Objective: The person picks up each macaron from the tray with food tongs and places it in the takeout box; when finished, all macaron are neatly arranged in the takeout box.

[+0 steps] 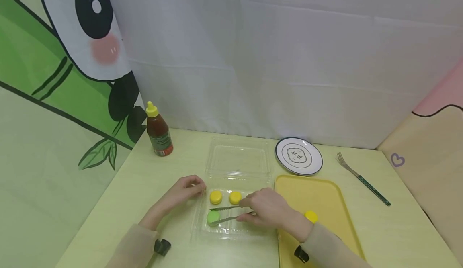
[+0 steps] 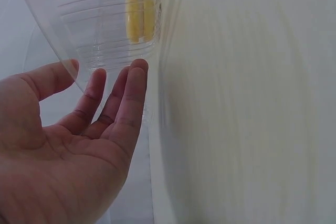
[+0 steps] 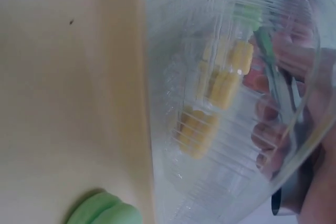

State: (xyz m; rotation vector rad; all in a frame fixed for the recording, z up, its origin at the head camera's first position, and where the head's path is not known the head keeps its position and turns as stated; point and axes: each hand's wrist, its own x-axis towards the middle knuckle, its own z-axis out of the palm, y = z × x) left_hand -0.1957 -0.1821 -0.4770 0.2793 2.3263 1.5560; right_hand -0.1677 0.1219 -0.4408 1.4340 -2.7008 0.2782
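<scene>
My right hand (image 1: 269,207) grips metal tongs (image 1: 226,219), whose serrated tips lie on either side of a green macaron (image 1: 212,218) in the near left of a clear plastic container (image 1: 202,228). Two yellow macarons (image 1: 216,197) sit in the far row. In the right wrist view, a third yellow macaron (image 3: 198,132) shows through the wall; from the head it is hidden by my right hand. With thumb and fingertips my left hand (image 2: 79,145) pinches the container's rim at its left side.
A yellow tray (image 1: 322,187) on the right holds a yellow macaron (image 1: 310,216) and a green macaron (image 3: 105,211). The container's lid (image 1: 238,157) lies open behind. Around stand a sauce bottle (image 1: 159,133), a plate (image 1: 298,156) and a fork (image 1: 365,181).
</scene>
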